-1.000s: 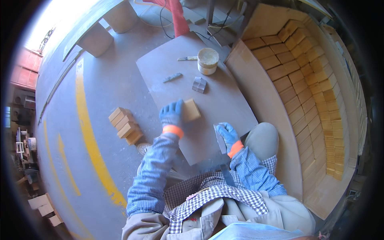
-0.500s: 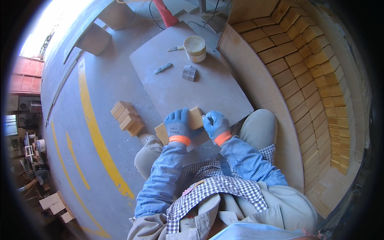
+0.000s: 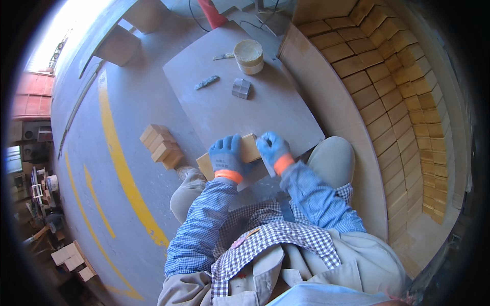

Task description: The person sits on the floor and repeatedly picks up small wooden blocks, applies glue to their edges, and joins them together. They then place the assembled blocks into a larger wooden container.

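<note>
My left hand (image 3: 227, 155), in a blue glove with an orange cuff, grips a long pale wooden block (image 3: 249, 148) over its middle. The block lies slantwise at the near edge of a grey board (image 3: 255, 113). Against the block's right end my right hand (image 3: 273, 149), gloved alike, has its fingers curled closed. Whatever those fingers pinch is too small or hidden to name. Farther up the board are a grey faceted block (image 3: 241, 88), a narrow blue-grey bar (image 3: 206, 82), a flat scraper (image 3: 222, 56) and a white tub (image 3: 249, 67) of pale paste.
At my right stands a big cardboard box (image 3: 334, 104) packed with rows of wooden blocks (image 3: 380, 89). A small stack of wooden blocks (image 3: 161, 146) sits on the floor left of the board. My knees flank the board's near edge. Yellow lines (image 3: 120, 148) mark the floor.
My right hand has shifted slightly left and up along the block's end. The left hand keeps its hold, and the whole view has moved a little.
</note>
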A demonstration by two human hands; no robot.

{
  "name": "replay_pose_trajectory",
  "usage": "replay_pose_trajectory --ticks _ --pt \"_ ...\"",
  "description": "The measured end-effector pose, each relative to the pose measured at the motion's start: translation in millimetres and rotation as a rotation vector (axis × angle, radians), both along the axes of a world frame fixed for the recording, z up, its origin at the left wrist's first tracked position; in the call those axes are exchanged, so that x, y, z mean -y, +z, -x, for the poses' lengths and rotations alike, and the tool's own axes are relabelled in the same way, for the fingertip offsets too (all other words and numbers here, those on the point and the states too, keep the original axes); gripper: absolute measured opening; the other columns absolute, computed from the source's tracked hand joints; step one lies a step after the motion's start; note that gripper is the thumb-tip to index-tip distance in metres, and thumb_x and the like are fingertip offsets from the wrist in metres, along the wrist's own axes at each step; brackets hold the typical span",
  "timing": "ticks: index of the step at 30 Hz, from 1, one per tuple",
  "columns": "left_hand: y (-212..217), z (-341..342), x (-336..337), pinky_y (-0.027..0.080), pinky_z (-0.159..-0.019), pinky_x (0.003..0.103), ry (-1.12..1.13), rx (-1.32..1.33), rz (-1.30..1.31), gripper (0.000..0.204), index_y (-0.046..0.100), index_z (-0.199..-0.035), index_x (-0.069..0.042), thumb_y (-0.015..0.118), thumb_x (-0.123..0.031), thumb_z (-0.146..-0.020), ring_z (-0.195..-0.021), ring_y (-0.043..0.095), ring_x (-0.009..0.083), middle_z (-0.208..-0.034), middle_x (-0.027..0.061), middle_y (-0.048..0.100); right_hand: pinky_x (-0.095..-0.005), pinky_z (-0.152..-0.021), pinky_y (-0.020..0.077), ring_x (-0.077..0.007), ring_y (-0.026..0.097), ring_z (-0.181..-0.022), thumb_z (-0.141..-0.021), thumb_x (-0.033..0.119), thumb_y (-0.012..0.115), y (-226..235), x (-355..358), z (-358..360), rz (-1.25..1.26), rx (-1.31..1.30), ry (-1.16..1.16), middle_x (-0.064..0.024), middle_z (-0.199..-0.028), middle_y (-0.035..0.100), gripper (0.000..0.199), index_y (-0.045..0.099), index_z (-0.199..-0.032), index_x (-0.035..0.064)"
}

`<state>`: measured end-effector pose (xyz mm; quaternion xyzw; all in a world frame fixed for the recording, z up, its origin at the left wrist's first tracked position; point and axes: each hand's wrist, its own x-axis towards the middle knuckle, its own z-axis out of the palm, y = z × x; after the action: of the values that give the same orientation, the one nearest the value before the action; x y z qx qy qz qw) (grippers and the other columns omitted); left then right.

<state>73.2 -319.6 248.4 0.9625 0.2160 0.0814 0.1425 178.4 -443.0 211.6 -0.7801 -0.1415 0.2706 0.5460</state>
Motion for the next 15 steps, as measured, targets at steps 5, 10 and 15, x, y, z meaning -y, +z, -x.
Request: replay_pose_trajectory --ticks 5,10,15 --pt "5 -1 2 0.043 -0.092 0.045 0.017 -0.089 -0.006 0.078 0.054 -0.122 -0.011 0.084 -0.049 -0.060 -0.106 0.058 0.0313 -0.115 0.0101 0.060 -0.0343 -0.066 0.0498 -0.0123 0.052 -0.065 -0.090 0.030 0.068 -27 -13 -25 -0.195 -0.187 0.117 -0.0032 -0.070 0.059 0.027 0.059 -0.082 0.0060" --pt "1 -1 1 0.042 -0.090 0.044 -0.002 0.006 -0.022 0.066 0.054 -0.112 -0.011 0.081 -0.046 -0.063 -0.103 0.058 0.0298 -0.106 0.0085 0.060 -0.0273 -0.065 0.0467 -0.0053 0.048 -0.071 -0.093 0.022 0.066 -34 18 -3 -0.049 -0.277 0.179 0.0036 -0.075 0.055 0.018 0.059 -0.084 0.0087" --pt "3 0 0 0.042 -0.090 0.044 0.000 -0.008 -0.049 0.066 0.053 -0.112 -0.011 0.081 -0.045 -0.064 -0.103 0.058 0.0297 -0.107 0.0087 0.060 -0.0292 -0.064 0.0478 -0.0076 0.051 -0.069 -0.090 0.024 0.069 -31 -20 -27 -0.068 -0.120 0.116 -0.0002 -0.073 0.060 0.020 0.061 -0.084 0.0068"
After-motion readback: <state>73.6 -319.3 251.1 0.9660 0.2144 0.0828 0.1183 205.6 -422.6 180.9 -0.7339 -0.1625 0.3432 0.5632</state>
